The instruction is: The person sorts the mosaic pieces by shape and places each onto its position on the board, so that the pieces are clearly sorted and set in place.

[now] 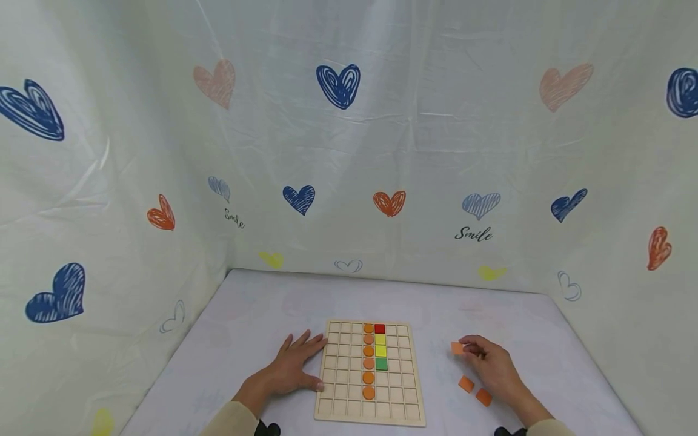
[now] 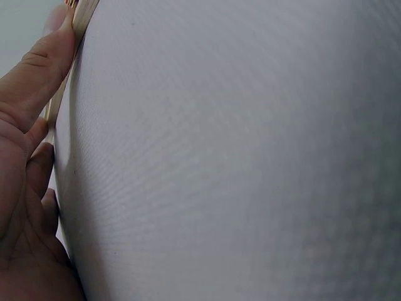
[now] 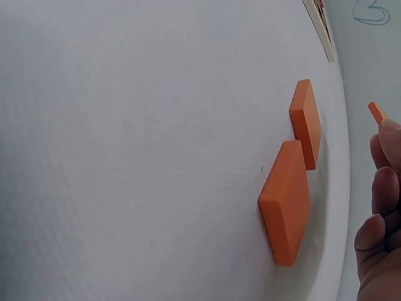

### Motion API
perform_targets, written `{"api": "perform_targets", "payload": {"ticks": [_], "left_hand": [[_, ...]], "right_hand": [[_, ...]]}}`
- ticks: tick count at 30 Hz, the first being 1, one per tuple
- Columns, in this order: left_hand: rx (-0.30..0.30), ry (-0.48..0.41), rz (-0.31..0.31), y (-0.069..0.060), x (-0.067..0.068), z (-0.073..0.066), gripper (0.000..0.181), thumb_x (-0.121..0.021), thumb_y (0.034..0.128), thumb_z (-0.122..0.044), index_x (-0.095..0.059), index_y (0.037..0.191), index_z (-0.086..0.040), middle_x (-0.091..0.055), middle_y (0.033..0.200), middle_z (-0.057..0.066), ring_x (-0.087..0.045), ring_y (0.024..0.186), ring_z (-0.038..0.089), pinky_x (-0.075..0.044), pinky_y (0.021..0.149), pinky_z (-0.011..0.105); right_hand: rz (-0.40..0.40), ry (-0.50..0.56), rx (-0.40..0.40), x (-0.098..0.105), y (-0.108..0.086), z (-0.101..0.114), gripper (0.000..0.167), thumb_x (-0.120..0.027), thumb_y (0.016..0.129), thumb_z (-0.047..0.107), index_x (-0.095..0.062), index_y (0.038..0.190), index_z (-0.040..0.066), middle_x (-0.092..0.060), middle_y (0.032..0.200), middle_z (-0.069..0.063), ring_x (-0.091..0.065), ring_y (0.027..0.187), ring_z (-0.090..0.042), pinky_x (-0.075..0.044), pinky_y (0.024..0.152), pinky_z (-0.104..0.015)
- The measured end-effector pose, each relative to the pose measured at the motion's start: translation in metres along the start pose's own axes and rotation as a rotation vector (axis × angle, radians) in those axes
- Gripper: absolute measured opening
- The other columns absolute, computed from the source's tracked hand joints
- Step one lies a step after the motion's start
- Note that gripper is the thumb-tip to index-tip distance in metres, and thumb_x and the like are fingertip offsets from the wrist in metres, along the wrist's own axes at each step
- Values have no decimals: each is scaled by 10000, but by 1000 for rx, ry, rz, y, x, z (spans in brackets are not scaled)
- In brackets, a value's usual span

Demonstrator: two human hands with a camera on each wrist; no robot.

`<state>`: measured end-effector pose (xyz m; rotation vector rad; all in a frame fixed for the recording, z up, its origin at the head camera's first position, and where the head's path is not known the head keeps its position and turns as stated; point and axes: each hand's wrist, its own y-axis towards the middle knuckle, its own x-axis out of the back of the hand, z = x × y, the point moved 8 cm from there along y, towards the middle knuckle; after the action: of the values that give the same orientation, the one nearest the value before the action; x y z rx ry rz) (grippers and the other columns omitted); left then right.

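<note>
A wooden grid board (image 1: 343,409) lies on the table, with a column of orange discs (image 1: 368,377) on it. Beside that column sit a red square tile (image 1: 379,329), two yellow tiles (image 1: 380,350) and a green tile (image 1: 381,364). My left hand (image 1: 291,364) rests at the board's left edge, fingers spread and thumb touching the near part of that edge. To the right of the board, my right hand (image 1: 493,366) pinches an orange square tile (image 1: 456,348) between thumb and fingertips. Two more orange tiles (image 3: 288,207) lie on the table below it.
The pale table (image 1: 262,303) is enclosed by a white curtain (image 1: 349,151) printed with hearts, behind it and at both sides. Dark objects (image 1: 267,429) show at both wrists near the sleeves.
</note>
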<state>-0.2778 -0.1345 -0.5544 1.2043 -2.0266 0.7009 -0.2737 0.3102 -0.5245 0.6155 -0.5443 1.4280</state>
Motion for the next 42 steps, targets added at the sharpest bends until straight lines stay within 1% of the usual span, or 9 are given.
{"api": "perform_targets", "payload": {"ticks": [5, 10, 14, 18, 23, 26, 29, 35, 42], "left_hand": [[27, 8, 19, -2, 2, -6, 1067, -891, 734, -557, -456, 1604, -119, -405, 1688, 108, -185, 1616, 441, 17, 1316, 665], [26, 17, 18, -3, 3, -7, 1056, -896, 740, -538, -456, 1603, -117, -410, 1686, 104, -195, 1614, 439, 6, 1318, 668], [26, 21, 23, -4, 3, -8, 1051, -895, 744, -534, -455, 1604, -119, -406, 1688, 104, -194, 1614, 439, 5, 1317, 669], [34, 28, 30, -2, 2, -6, 1054, -881, 748, -561, -451, 1610, -133, -390, 1699, 93, -176, 1622, 427, 16, 1319, 660], [29, 27, 30, -1, 2, -5, 1054, -874, 749, -567, -451, 1609, -126, -389, 1698, 107, -174, 1622, 430, 23, 1317, 662], [31, 33, 31, 0, 2, -5, 1048, -870, 754, -565, -448, 1611, -134, -387, 1699, 106, -174, 1622, 429, 25, 1315, 668], [38, 33, 30, 1, 2, -5, 1031, -871, 758, -552, -452, 1612, -156, -384, 1702, 92, -172, 1624, 425, 30, 1311, 677], [37, 58, 33, 1, 1, -7, 997, -868, 770, -546, -464, 1606, -183, -380, 1705, 85, -179, 1625, 421, 14, 1303, 699], [46, 73, 40, 1, 0, -7, 1001, -860, 773, -551, -455, 1612, -188, -373, 1709, 85, -176, 1627, 416, 10, 1302, 703]], "right_hand": [[6, 0, 7, -5, -2, 6, 239, -743, 966, 70, -733, 1205, 85, -762, 1028, -25, -630, 870, -67, -555, 695, -193], [6, -9, 0, -10, -3, 11, 242, -739, 961, 57, -734, 1201, 89, -774, 1035, -22, -666, 906, -105, -571, 715, -195], [10, 9, -15, -15, -3, 14, 244, -737, 961, 54, -732, 1201, 96, -774, 1033, -24, -674, 917, -123, -579, 724, -198], [17, 27, -17, -20, -4, 19, 233, -748, 959, 68, -736, 1189, 102, -770, 1012, -6, -666, 897, -97, -573, 732, -199], [14, 64, 6, -26, -4, 25, 228, -762, 952, 58, -741, 1175, 101, -764, 1001, 9, -661, 881, -54, -581, 739, -198], [15, 85, 15, -30, -4, 28, 234, -760, 952, 49, -739, 1180, 96, -761, 1003, 10, -657, 877, -55, -579, 712, -203], [19, 90, 5, -34, -3, 30, 233, -754, 956, 48, -737, 1184, 97, -757, 1002, 8, -655, 877, -69, -570, 696, -205], [12, 74, 2, -42, -3, 36, 221, -769, 942, 49, -744, 1152, 113, -751, 978, 22, -657, 874, -74, -570, 714, -206], [24, 107, 12, -54, -4, 41, 211, -786, 931, 58, -751, 1130, 118, -748, 942, 37, -650, 852, -62, -563, 709, -208]]}}
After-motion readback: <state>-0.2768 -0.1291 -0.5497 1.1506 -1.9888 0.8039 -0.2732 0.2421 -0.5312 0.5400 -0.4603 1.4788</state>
